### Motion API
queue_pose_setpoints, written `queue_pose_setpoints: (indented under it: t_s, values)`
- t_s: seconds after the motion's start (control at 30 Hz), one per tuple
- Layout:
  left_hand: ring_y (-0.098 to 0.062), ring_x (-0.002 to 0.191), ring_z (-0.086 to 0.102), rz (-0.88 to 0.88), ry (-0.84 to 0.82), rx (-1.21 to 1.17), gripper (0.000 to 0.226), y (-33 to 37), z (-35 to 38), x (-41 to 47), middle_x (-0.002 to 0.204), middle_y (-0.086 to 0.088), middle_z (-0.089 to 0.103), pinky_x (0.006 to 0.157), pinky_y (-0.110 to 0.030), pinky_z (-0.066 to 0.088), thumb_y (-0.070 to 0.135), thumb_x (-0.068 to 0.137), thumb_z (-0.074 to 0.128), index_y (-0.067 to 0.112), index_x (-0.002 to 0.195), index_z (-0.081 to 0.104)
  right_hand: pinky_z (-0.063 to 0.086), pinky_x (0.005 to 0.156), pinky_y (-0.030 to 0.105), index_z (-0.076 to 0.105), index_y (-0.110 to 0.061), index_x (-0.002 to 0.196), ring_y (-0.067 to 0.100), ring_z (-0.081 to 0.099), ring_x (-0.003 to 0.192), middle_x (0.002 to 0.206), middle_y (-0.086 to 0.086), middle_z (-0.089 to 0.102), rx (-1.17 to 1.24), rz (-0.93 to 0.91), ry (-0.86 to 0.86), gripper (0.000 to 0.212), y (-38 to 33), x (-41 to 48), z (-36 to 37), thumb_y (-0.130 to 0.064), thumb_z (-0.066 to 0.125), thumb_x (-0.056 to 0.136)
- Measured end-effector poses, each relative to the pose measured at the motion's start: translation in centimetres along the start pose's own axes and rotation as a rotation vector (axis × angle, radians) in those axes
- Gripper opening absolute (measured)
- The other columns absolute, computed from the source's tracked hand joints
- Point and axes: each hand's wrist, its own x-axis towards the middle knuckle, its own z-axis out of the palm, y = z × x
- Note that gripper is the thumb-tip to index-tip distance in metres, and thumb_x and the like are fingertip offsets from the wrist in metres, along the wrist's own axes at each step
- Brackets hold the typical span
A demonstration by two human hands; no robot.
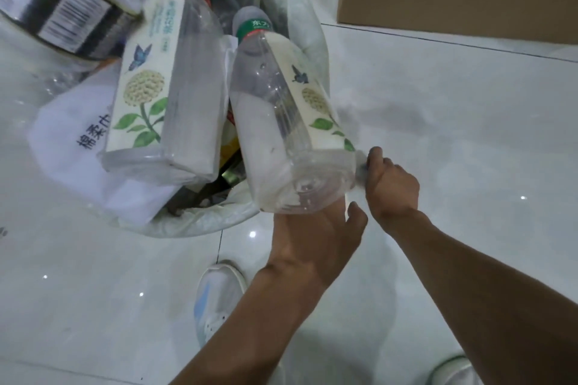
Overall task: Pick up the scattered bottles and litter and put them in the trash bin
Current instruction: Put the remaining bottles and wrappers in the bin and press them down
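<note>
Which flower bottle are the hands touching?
The right bottle, tilted cap-first into the bin: the left hand and right hand are at its base. The left bottle sits untouched.

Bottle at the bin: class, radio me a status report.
Left hand cups base of bottle; right hand fingers curled at base edge. Bottle tilted, cap down into bin. Second bottle and white packet crowd the opening.
</note>
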Motion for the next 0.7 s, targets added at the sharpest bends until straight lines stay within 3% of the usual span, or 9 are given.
queue_pose_setpoints:
  t_s: [0.03,0.07,0.2,0.27,0.4,0.5,0.6,0.7]
  values:
    - [-0.015,0.110,0.054,-0.041,0.123,-0.019,0.035,-1.3,-0.6,-3.5,0.119,0.004,0.058,0.094,-0.033,0.046,0.037,0.092,0.043,0.025,0.123,0.051,0.031,0.055,0.030,0.040,-0.011,0.117,0.029,0.058,0.076,0.097,0.008,0.063,0.030,0.000,0.022,0.025,0.2,-0.6,-0.4,-0.013,0.046,0.093]
    - [-0.016,0.111,0.054,-0.106,0.053,0.012,0.036,-2.7,-1.4,-6.7,0.121,0.004,0.057,0.093,-0.032,0.046,0.035,0.092,0.045,0.024,0.126,0.050,0.031,0.055,0.029,0.042,-0.011,0.114,0.028,0.057,0.073,0.096,0.007,0.065,0.075,0.003,0.065,0.024,0.5,-1.3,-1.3,-0.011,0.046,0.091]
    - [-0.024,0.099,0.061,-0.142,0.129,-0.026,0.036,-0.2,-2.2,-8.0,0.113,-0.003,0.061,0.082,-0.031,0.049,0.022,0.092,0.052,0.018,0.128,0.050,0.032,0.056,0.026,0.044,-0.013,0.107,0.023,0.050,0.064,0.089,0.005,0.067,0.322,0.094,0.132,0.015,1.0,-2.9,-7.8,-0.010,0.047,0.093]
    - [-0.024,0.096,0.064,-0.175,0.089,0.003,0.035,1.2,-3.2,-8.9,0.111,-0.004,0.062,0.078,-0.031,0.051,0.020,0.092,0.051,0.019,0.126,0.050,0.032,0.057,0.026,0.044,-0.013,0.106,0.021,0.049,0.063,0.087,0.005,0.065,0.343,0.103,0.170,0.014,1.2,-3.8,-11.4,-0.013,0.050,0.094]
    - [-0.018,0.104,0.058,-0.254,0.069,-0.050,0.032,2.3,-6.4,-12.2,0.112,0.001,0.060,0.083,-0.031,0.048,0.026,0.091,0.047,0.025,0.123,0.049,0.029,0.054,0.025,0.041,-0.017,0.099,0.020,0.047,0.063,0.086,0.004,0.064,0.366,0.062,0.247,0.015,0.5,-6.1,-18.6,-0.016,0.055,0.093]
    - [-0.013,0.100,0.058,-0.234,0.075,-0.036,0.027,2.7,-9.7,-15.9,0.107,0.008,0.061,0.082,-0.031,0.049,0.035,0.089,0.045,0.029,0.114,0.053,0.033,0.058,0.027,0.042,-0.018,0.097,0.023,0.053,0.068,0.087,0.002,0.064,0.415,0.022,0.286,0.015,-1.4,-8.0,-23.4,-0.015,0.055,0.092]
    - [-0.007,0.080,0.062,-0.251,0.245,-0.071,0.020,2.1,-13.5,-19.5,0.088,0.013,0.064,0.071,-0.031,0.051,0.043,0.085,0.048,0.031,0.097,0.060,0.035,0.060,0.028,0.044,-0.018,0.096,0.026,0.059,0.075,0.088,-0.001,0.062,0.442,-0.042,0.332,0.013,-4.8,-9.6,-28.0,-0.012,0.054,0.089]
    - [0.001,0.061,0.053,-0.330,0.463,-0.135,0.011,0.7,-17.3,-21.4,0.073,0.018,0.061,0.058,-0.018,0.042,0.041,0.080,0.056,0.033,0.087,0.061,0.034,0.060,0.030,0.042,-0.023,0.092,0.024,0.052,0.070,0.088,-0.002,0.063,0.473,-0.088,0.363,0.014,-8.7,-10.2,-31.6,-0.012,0.049,0.088]
